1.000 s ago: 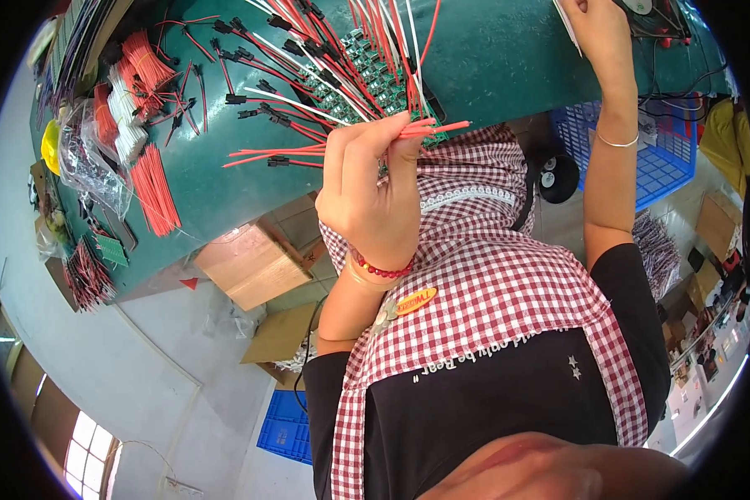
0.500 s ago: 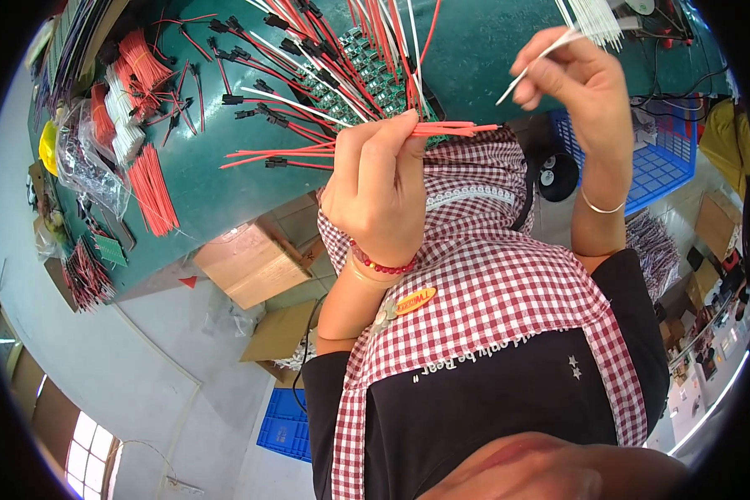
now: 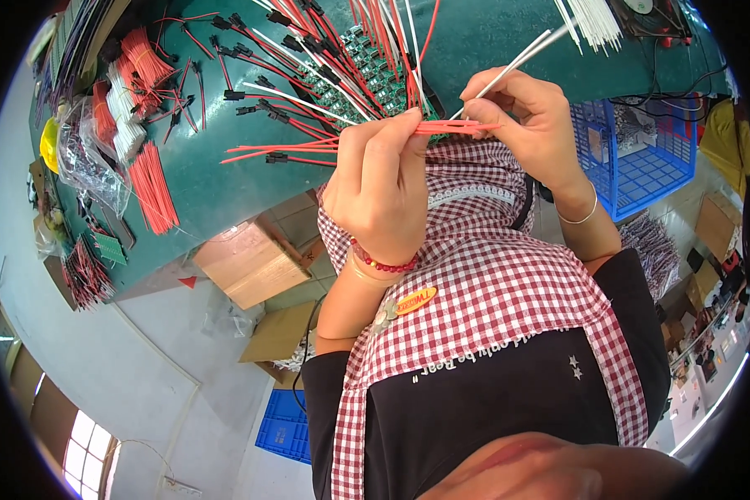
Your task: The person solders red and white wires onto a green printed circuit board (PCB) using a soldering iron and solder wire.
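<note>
So the red wires [image 3: 454, 127] are right in the middle, held up just off the table's near edge, in front of the apron. Left hand [image 3: 375, 187] has them pinched between thumb and fingertips, other fingers curled in, free ends poking out to the right. Right hand [image 3: 533, 125] is up close with a few white wires [image 3: 517, 62] nipped between thumb and forefinger, sloping up and away. Can't really tell if the right thumb is touching the red tips or just overlapping them from this angle.

Looks to me like the step is bringing white up to red. I'd say the next move calls for a light pinch and lined-up ends, without dropping any strands.

Just behind are green circuit boards [image 3: 367, 71] with wires sprouting everywhere. Further out on the teal table [image 3: 225, 196]: a loose white bundle [image 3: 596, 25] far right, a red bundle [image 3: 154, 190] left. Blue basket [image 3: 654, 171] below, right side.
</note>
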Motion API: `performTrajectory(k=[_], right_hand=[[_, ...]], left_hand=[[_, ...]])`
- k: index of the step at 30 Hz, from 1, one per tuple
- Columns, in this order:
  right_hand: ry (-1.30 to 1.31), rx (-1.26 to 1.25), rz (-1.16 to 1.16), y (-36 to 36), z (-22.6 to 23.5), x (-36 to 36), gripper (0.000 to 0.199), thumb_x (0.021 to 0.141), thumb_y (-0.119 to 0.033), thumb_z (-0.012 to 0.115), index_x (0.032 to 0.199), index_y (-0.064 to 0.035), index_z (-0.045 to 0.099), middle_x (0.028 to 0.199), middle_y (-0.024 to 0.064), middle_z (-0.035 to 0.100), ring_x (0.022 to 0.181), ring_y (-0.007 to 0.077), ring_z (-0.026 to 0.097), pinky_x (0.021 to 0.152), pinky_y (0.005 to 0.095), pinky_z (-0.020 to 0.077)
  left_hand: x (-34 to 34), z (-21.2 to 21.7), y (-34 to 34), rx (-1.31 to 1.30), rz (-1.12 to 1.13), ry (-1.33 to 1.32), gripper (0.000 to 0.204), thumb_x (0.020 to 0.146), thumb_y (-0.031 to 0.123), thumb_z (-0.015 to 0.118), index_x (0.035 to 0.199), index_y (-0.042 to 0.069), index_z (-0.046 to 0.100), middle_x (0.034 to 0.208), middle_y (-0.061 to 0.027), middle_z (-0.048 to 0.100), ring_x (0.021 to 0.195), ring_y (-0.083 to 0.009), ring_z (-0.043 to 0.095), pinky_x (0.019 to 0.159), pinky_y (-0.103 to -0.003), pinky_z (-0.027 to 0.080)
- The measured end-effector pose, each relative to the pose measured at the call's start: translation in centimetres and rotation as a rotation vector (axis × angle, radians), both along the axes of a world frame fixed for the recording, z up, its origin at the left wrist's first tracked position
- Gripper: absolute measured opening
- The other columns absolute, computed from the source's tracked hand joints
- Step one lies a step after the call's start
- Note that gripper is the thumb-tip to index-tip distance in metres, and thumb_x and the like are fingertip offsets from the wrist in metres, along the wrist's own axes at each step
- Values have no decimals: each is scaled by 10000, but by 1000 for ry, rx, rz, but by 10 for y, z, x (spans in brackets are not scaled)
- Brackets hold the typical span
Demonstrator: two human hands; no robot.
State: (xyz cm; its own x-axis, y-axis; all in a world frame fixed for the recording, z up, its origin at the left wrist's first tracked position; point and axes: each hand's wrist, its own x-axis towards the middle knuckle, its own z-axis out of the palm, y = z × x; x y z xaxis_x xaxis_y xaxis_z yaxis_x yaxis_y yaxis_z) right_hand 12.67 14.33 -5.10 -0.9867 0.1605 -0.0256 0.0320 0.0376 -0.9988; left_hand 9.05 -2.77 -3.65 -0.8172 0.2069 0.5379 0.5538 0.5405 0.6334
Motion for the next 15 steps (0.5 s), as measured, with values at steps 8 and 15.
performTrajectory(k=[8,15], right_hand=[[84,144,0,-2,-2,-2,82,882,-27,672,943,24,653,783,42,659,647,79,633,582,214,502],[127,219,4,-3,0,-3,82,873,-20,678,935,29,655,769,54,655,642,86,634,577,219,497]], left_hand=[[-1,-2,1,-13,-5,44,237,689,8,801,904,48,708,779,-72,636,620,-201,637,514,-303,480],[-1,-1,0,-18,13,14,133,791,81,790,888,40,709,768,-65,653,644,-166,624,549,-269,481]])
